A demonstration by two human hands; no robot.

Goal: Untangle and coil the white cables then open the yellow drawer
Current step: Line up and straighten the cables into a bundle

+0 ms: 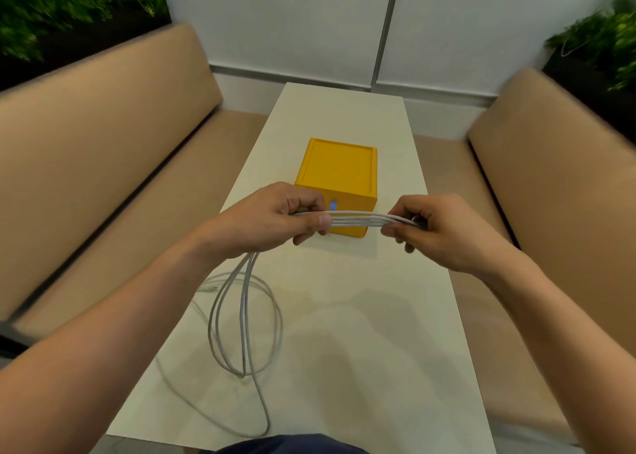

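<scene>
Coiling was under way: left hand and right hand each pinched the cables, stretched taut just before the drawer. Loops dangled nearer the person; next, gathering that slack.

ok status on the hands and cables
Left hand, right hand both pinching bundled white cables. Slack loops hanging. Square yellow drawer box shut behind, nothing blocking.

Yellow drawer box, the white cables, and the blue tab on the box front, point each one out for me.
yellow drawer box (339,166): head view, on its flat top face.
white cables (358,220): head view, on the strands stretched between the two hands.
blue tab (333,206): head view, on the tab's visible middle, front face.
</scene>
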